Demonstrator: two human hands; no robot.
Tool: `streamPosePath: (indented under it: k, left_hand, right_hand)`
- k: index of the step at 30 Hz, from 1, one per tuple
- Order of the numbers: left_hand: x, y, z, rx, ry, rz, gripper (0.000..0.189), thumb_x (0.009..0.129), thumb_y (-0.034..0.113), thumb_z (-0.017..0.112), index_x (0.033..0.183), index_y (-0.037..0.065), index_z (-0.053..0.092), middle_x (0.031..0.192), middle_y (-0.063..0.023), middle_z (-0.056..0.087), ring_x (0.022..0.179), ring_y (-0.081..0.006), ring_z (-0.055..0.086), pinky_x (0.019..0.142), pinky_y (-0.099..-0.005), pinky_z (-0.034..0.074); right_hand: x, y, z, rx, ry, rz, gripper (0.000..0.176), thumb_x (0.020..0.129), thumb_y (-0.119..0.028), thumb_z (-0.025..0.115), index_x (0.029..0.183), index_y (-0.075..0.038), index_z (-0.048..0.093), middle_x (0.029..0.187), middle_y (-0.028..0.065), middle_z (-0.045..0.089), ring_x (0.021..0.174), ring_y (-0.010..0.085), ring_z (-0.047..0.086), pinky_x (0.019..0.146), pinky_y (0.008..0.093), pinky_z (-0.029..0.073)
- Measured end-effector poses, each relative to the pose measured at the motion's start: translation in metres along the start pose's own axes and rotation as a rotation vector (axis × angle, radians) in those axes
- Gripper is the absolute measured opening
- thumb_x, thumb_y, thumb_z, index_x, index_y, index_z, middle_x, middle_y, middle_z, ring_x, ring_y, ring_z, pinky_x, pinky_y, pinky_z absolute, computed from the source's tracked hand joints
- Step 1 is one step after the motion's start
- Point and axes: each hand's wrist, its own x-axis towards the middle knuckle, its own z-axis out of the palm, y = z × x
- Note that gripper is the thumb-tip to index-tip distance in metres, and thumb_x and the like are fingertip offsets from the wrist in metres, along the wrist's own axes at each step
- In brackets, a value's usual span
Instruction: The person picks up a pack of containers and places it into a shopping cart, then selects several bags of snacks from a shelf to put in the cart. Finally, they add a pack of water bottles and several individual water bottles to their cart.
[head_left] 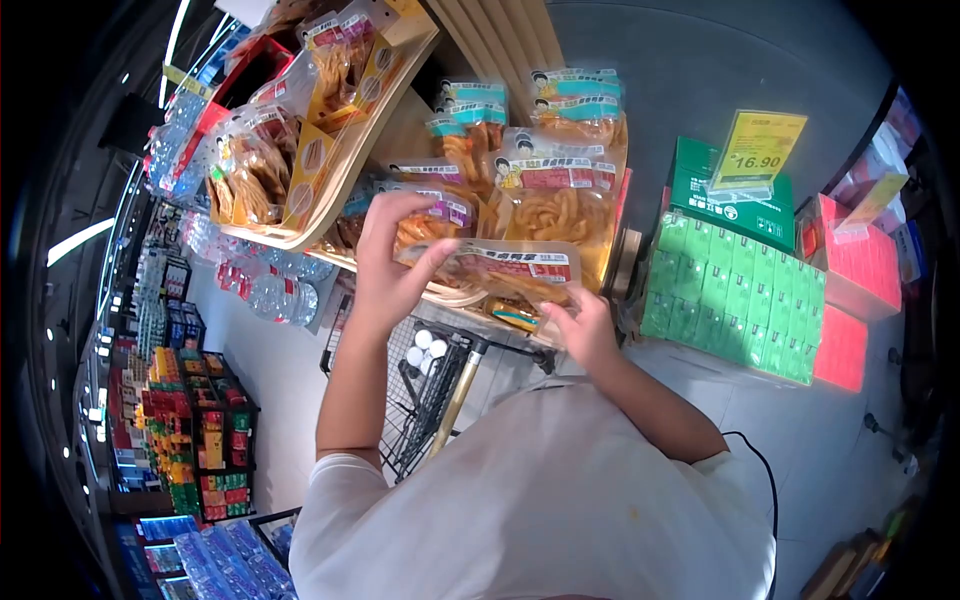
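1. Left hand [385, 265] is wrapped round the left end of a clear snack packet [515, 268]. The fingers curl over the top and the thumb lies along the front.
2. Right hand [585, 328] props up the packet's right end from underneath, fingers closed on the edge. So both hands are on the same packet and neither is free.
3. The packet is held roughly level at the front of the wooden display stand [405, 125], on its lower tier. It's just in front of the other packets [555, 210] stacked there.
4. Below the stand is a shopping cart [425, 395]. To the stand's right is a block of green boxes [735, 290] with a yellow price tag [755, 150] above them. To its left are water bottles [275, 295].
5. My take on handling it well: the film looks slippery and the contents look brittle. I'd pinch the sealed ends rather than the middle and keep it flat. I'd also mind the neighbouring packets at the stand's front edge, since a nudge could tip them into the cart.
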Motion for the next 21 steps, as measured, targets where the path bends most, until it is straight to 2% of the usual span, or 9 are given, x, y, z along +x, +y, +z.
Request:
streamPosePath:
  k: [1,2,3,6,7,11,15,19,21]
  left_hand:
    - [-0.002,-0.015,0.012,-0.005,0.137,0.054,0.041,0.088,0.007,0.068,0.126,0.002,0.055,0.121,-0.0110,0.053,0.115,-0.0223,0.053,0.101,-0.0345,0.042]
    - [-0.011,-0.039,0.023,-0.245,0.159,-0.033,0.058,0.090,0.006,0.062,0.142,0.004,0.036,0.139,-0.0130,0.044,0.130,-0.0242,0.045,0.112,-0.0381,0.034]
    - [-0.013,-0.046,0.042,-0.359,0.249,-0.103,0.057,0.093,0.008,0.056,0.145,0.005,0.032,0.143,-0.0151,0.044,0.132,-0.0260,0.045,0.112,-0.0402,0.034]
    - [-0.029,-0.088,0.088,-0.582,0.028,-0.500,0.060,0.102,0.028,0.047,0.152,0.007,0.023,0.149,-0.0200,0.039,0.138,-0.0296,0.040,0.114,-0.0424,0.033]
    - [-0.038,-0.099,0.103,-0.672,-0.046,-0.556,0.069,0.100,0.021,0.055,0.154,0.004,0.015,0.153,-0.0227,0.032,0.145,-0.0324,0.030,0.117,-0.0423,0.025]
    - [-0.084,-0.163,0.153,-0.634,-0.164,-0.591,0.083,0.094,0.016,0.069,0.154,-0.002,0.015,0.139,-0.0173,0.045,0.133,-0.0258,0.043,0.113,-0.0371,0.033]
    - [-0.093,-0.159,0.159,-0.527,-0.251,-0.560,0.091,0.091,0.014,0.071,0.155,-0.005,0.009,0.138,-0.0201,0.047,0.130,-0.0269,0.047,0.111,-0.0365,0.036]
    - [-0.099,-0.167,0.167,-0.474,-0.246,-0.509,0.095,0.089,0.015,0.073,0.155,-0.003,0.007,0.144,-0.0230,0.044,0.134,-0.0297,0.044,0.113,-0.0381,0.034]
    - [-0.099,-0.165,0.167,-0.467,-0.241,-0.509,0.094,0.090,0.014,0.072,0.156,-0.001,0.007,0.145,-0.0215,0.044,0.136,-0.0293,0.043,0.113,-0.0384,0.034]
  right_hand:
    - [0.008,0.003,-0.002,-0.036,0.046,0.002,0.032,0.087,-0.006,0.072,0.116,0.005,0.063,0.105,0.0168,0.072,0.096,0.0207,0.069,0.085,0.0326,0.054]
    - [0.015,-0.013,-0.005,-0.040,0.106,-0.012,0.031,0.088,-0.004,0.070,0.116,0.005,0.062,0.107,0.0174,0.071,0.099,0.0198,0.068,0.088,0.0322,0.052]
    - [0.024,-0.001,-0.008,-0.083,0.127,-0.045,0.035,0.089,-0.003,0.068,0.122,0.004,0.059,0.110,0.0156,0.071,0.099,0.0191,0.068,0.089,0.0310,0.051]
    - [0.052,0.024,-0.004,0.323,0.097,-0.036,0.040,0.090,0.002,0.064,0.129,0.003,0.052,0.115,0.0124,0.067,0.103,0.0178,0.066,0.090,0.0302,0.051]
    - [0.058,0.031,-0.005,0.343,0.080,-0.026,0.041,0.090,0.003,0.063,0.130,0.003,0.051,0.116,0.0118,0.066,0.104,0.0176,0.066,0.090,0.0300,0.051]
    - [0.059,0.064,-0.005,0.237,0.144,0.157,0.042,0.090,0.008,0.060,0.130,0.003,0.048,0.118,0.0116,0.064,0.108,0.0176,0.064,0.093,0.0299,0.050]
    - [0.047,0.093,0.001,0.106,0.273,0.123,0.051,0.089,0.007,0.061,0.137,0.002,0.042,0.126,0.0145,0.060,0.115,0.0198,0.061,0.098,0.0307,0.048]
    - [0.047,0.087,0.002,-0.263,0.375,-0.028,0.062,0.089,0.005,0.062,0.145,-0.001,0.035,0.130,0.0219,0.057,0.123,0.0344,0.057,0.103,0.0383,0.045]
    - [0.047,0.078,0.002,-0.240,0.379,0.019,0.066,0.089,0.005,0.062,0.147,-0.002,0.032,0.134,0.0233,0.054,0.127,0.0376,0.052,0.106,0.0402,0.042]
